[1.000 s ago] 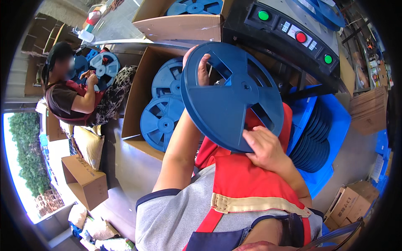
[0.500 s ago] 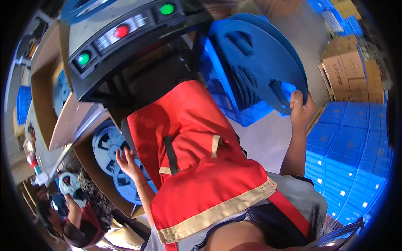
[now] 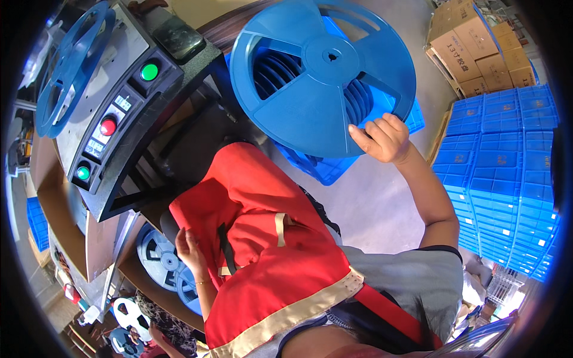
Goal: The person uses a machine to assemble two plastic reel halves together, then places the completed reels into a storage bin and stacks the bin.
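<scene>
My right hand (image 3: pixel 382 140) grips the lower rim of a large blue plastic reel (image 3: pixel 310 83), held upright over a blue crate (image 3: pixel 322 170) with more reels standing in it. My left hand (image 3: pixel 188 247) holds nothing. Its fingers rest loosely against the edge of my red apron (image 3: pixel 262 238), just beside blue reels (image 3: pixel 158 256) lying in a cardboard box at my lower left.
A machine with a slanted control panel (image 3: pixel 113 125) of green and red buttons stands at left, carrying another blue reel (image 3: pixel 71 65). Stacked blue crates (image 3: pixel 507 173) fill the right side and cardboard boxes (image 3: pixel 471 48) the top right. Another person (image 3: pixel 128 316) sits at the bottom left.
A second ago both hands held the reel in front of me. Now only my right hand holds it, moved over the blue crate on the right, and my left hand has dropped beside the apron.
</scene>
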`<state>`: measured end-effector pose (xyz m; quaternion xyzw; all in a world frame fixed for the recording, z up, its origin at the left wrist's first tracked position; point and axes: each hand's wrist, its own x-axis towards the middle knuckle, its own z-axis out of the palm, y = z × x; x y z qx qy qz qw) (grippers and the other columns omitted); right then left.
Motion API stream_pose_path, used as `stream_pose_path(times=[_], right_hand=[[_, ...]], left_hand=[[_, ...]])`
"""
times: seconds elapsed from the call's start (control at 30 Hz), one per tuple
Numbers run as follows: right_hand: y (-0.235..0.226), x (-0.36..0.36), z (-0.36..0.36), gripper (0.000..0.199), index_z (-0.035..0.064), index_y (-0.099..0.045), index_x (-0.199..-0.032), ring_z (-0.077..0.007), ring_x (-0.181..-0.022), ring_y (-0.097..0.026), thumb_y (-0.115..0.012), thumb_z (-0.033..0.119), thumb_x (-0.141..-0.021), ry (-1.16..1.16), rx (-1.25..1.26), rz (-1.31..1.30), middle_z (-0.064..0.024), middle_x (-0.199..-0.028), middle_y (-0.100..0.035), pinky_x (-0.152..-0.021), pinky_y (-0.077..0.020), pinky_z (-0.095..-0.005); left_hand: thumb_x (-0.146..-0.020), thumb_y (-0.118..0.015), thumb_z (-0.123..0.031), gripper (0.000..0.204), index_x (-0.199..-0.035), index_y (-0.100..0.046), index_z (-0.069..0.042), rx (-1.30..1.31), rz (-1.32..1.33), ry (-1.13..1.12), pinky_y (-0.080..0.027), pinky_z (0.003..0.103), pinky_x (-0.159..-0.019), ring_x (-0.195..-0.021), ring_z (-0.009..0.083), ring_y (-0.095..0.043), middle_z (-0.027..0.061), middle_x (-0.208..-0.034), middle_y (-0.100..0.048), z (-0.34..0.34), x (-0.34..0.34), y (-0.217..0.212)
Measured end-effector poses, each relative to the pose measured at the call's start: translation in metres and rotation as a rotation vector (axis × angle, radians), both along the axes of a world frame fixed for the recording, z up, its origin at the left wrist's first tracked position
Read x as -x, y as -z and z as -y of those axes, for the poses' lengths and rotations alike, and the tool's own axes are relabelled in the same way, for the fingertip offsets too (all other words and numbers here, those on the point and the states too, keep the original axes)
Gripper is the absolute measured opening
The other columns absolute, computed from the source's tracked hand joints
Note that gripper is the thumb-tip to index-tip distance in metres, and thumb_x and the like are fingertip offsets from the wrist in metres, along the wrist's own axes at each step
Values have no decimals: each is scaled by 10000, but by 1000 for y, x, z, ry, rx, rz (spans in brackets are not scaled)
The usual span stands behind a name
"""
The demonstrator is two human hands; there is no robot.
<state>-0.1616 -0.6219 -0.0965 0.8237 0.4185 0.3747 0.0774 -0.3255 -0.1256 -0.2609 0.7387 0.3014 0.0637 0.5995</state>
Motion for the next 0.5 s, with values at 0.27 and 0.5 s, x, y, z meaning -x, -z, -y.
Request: stream_pose_path(times=[0.27,0.5], right_hand=[[-10,3,-10,346,132,-670,-1027,-107,-503,-446,-661,37,-694,4,4,-30,21,-596,-434,-510,-360,-240],[-24,9,-22,251,52,-630,-1087,-118,-535,-456,-640,184,-875,338,-1141,-709,-1,-615,-454,-525,-386,-255]], left_hand=[[-931,-602,-153,197,-1037,-625,11,-373,3,254,-498,262,-704,-752,122,-609,85,-864,-661,17,21,25],[-900,-625,-111,162,-1003,-638,13,-402,15,266,-507,288,-687,-722,158,-614,118,-856,-676,7,32,36]])
